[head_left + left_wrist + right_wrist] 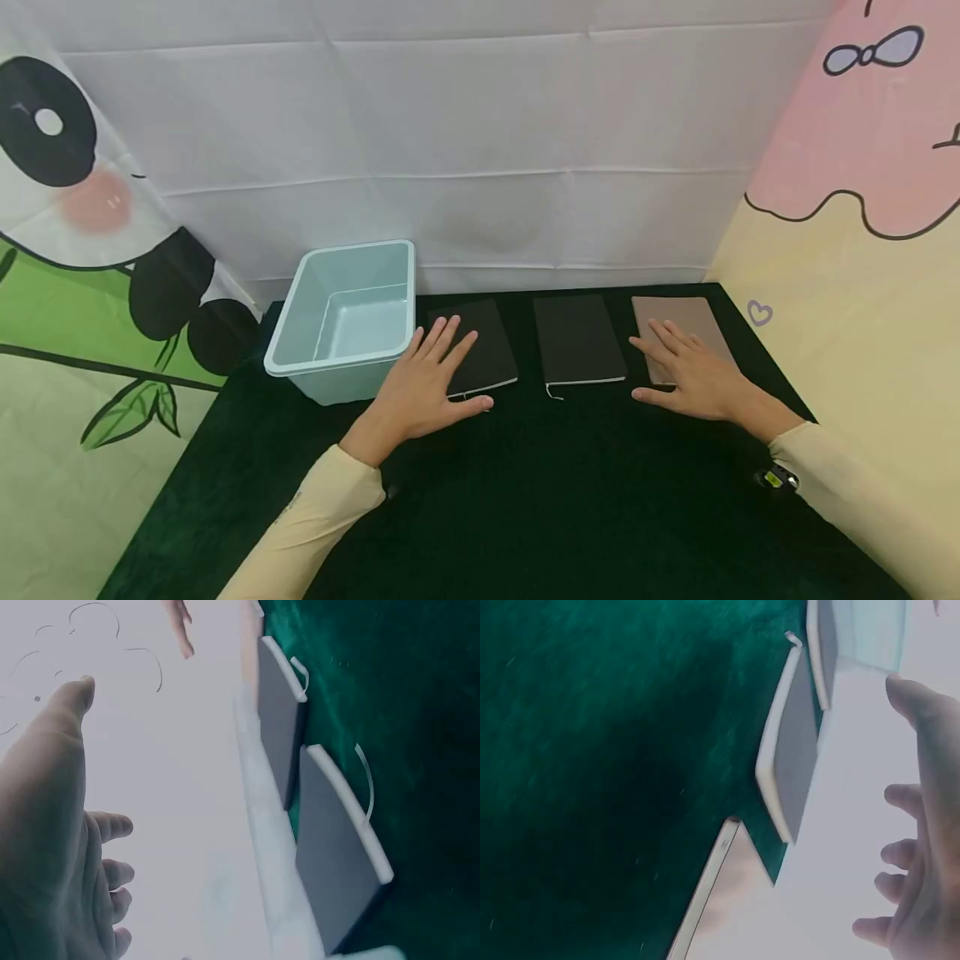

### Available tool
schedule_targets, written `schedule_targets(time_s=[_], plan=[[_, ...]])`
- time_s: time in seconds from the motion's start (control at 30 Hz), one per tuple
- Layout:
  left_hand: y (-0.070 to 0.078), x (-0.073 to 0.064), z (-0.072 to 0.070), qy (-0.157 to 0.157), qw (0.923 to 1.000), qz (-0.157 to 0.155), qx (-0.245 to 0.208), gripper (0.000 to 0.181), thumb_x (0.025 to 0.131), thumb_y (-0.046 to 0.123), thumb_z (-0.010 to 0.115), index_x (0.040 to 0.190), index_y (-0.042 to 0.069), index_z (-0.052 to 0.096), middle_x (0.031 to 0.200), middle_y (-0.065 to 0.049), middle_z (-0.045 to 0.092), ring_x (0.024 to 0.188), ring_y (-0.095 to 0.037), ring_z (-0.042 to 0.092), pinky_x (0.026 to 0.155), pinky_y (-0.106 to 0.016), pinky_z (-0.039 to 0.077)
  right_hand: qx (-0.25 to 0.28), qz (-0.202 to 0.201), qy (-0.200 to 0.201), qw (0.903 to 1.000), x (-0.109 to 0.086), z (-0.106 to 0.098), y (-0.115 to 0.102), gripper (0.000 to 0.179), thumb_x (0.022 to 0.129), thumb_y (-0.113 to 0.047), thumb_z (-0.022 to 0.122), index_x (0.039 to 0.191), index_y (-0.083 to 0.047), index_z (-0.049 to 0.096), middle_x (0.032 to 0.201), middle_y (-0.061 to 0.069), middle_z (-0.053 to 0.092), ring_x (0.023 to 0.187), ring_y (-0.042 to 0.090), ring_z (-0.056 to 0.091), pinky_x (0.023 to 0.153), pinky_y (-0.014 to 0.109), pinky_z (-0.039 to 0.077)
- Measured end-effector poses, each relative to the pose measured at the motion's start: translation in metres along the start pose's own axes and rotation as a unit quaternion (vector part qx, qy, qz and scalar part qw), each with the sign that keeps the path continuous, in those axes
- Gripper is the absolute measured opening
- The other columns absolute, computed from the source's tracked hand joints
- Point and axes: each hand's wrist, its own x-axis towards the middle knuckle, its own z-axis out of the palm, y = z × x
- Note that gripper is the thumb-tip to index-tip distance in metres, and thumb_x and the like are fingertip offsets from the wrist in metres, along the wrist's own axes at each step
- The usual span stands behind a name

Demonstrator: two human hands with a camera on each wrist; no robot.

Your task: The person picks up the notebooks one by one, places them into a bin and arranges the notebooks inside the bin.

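My left hand (pixel 420 396) hovers with spread fingers over the left edge of a black notebook (pixel 491 358), beside a pale blue plastic basin (pixel 360 382). A second black notebook (pixel 579 340), with a white ribbon at its near edge, lies in the middle. To the right, my right hand (pixel 693 379) is spread over a pinkish-tan notebook (pixel 667 307) and hides part of it. In the left wrist view, a gap shows between the hand and the nearest black notebook (pixel 337 855). The right wrist view likewise shows the hand apart from the tan notebook (pixel 727 919). Neither hand holds anything.
A dark green cloth (pixel 555 500) covers the table. Behind it hangs a white creased sheet (pixel 480 150), with cartoon-printed cloths at the left (pixel 97 333) and right (pixel 862 317). The basin stands at the table's back left.
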Motion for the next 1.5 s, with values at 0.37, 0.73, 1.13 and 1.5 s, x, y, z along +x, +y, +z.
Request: schedule_targets(time_s=[0.37,0.73,1.13,1.5], plan=[[-0.041,-0.039,-0.033,0.026,0.9993,-0.025,-0.011,0.099,0.094,0.076,0.048,0.165,0.014,0.017,0.172,-0.009,0.008,0.159,-0.030,0.006,0.125,-0.055,0.011,-0.005,0.001,0.013,0.9999,-0.024,-0.005,0.028,0.085,0.092,-0.061,0.066,0.158,-0.014,0.038,0.167,0.022,0.021,0.150,0.050,0.025,0.109,0.071,0.032],[-0.097,-0.077,-0.039,0.029,0.9979,-0.055,-0.019,0.093,0.098,0.064,0.055,0.163,0.007,0.021,0.170,-0.015,0.015,0.156,-0.040,0.014,0.123,-0.059,0.012,0.023,0.024,0.042,0.9986,-0.045,0.001,0.061,0.078,0.094,-0.050,0.069,0.158,-0.016,0.038,0.168,0.021,0.021,0.147,0.052,0.030,0.105,0.075,0.032],[-0.137,-0.106,-0.034,0.058,0.9961,-0.060,-0.029,0.079,0.102,0.052,0.056,0.160,0.005,0.031,0.167,-0.019,0.026,0.155,-0.041,0.020,0.124,-0.056,0.012,0.048,0.061,0.055,0.9955,-0.057,0.013,0.082,0.076,0.095,-0.048,0.069,0.156,-0.012,0.041,0.164,0.028,0.025,0.142,0.057,0.033,0.101,0.078,0.031],[-0.162,-0.117,-0.024,0.061,0.9933,-0.081,-0.056,0.067,0.105,0.045,0.054,0.155,0.002,0.040,0.163,-0.021,0.033,0.154,-0.044,0.020,0.123,-0.058,0.012,0.050,0.094,0.045,0.9933,-0.071,0.017,0.095,0.074,0.095,-0.047,0.067,0.152,-0.006,0.043,0.156,0.035,0.034,0.136,0.063,0.036,0.102,0.079,0.029]])
